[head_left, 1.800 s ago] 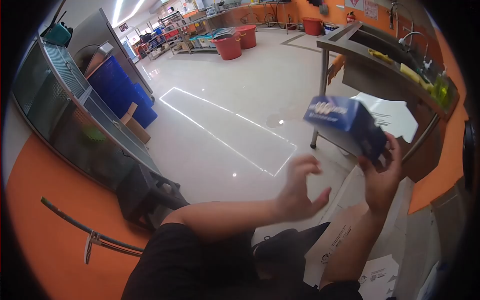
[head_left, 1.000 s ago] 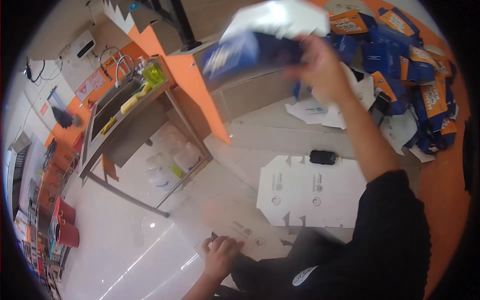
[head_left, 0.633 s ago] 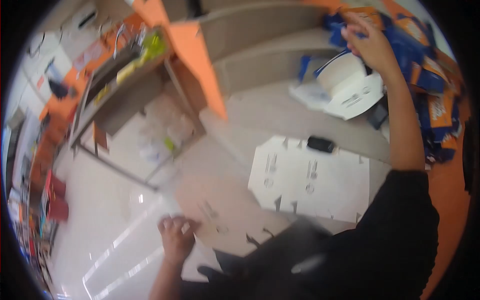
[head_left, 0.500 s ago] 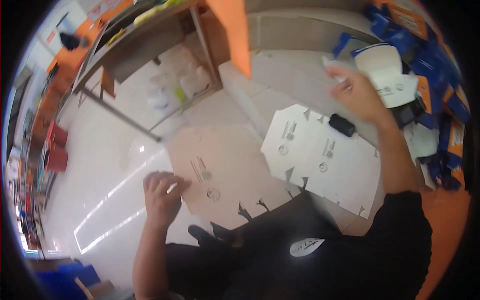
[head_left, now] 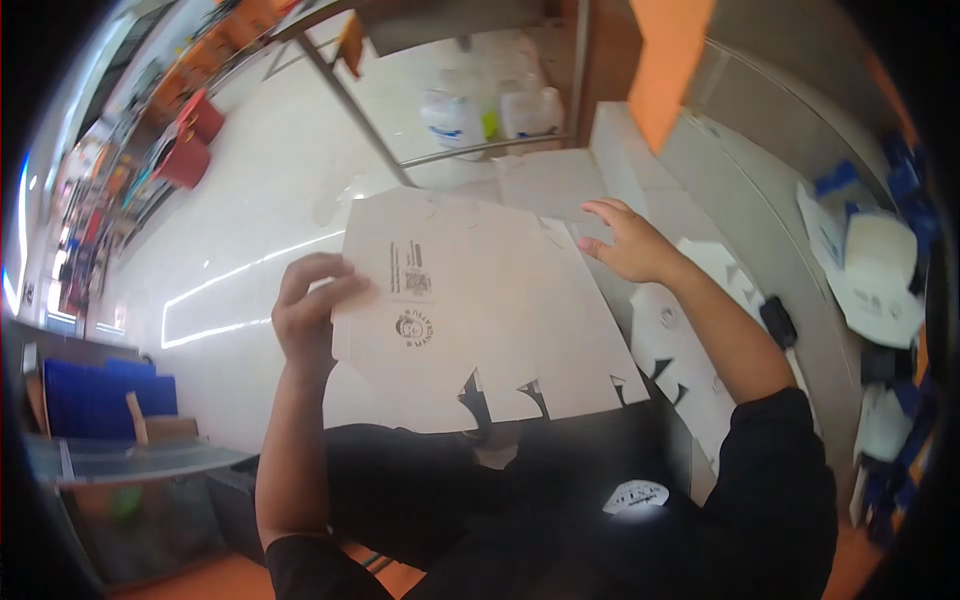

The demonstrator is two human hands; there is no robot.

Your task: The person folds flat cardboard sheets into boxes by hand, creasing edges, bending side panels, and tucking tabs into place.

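A flat white cardboard box blank (head_left: 490, 300), printed with a round logo and a code and cut with dark slots along its near edge, lies level in front of my body. My left hand (head_left: 318, 305) pinches its left edge between thumb and fingers. Near the blank's far right corner is my right hand (head_left: 640, 248), thumb and fingers apart, with nothing in it. Under my right forearm a second cardboard blank (head_left: 655, 325) rests on the grey surface, partly covered. A small black object (head_left: 778, 322) sits beside that blank.
A folded white box (head_left: 868, 290) stands at the right near blue packages (head_left: 905, 180). Ahead are a metal-legged table (head_left: 355, 100), white plastic jugs (head_left: 455, 120) and an orange panel (head_left: 670, 70). Red bins (head_left: 182, 160) and a blue crate (head_left: 105, 400) are at the left.
My view has turned right to left, shifting the scene rightward. My right hand has come from the box pile to the blank's far right corner. My left hand stays at the blank's left edge.
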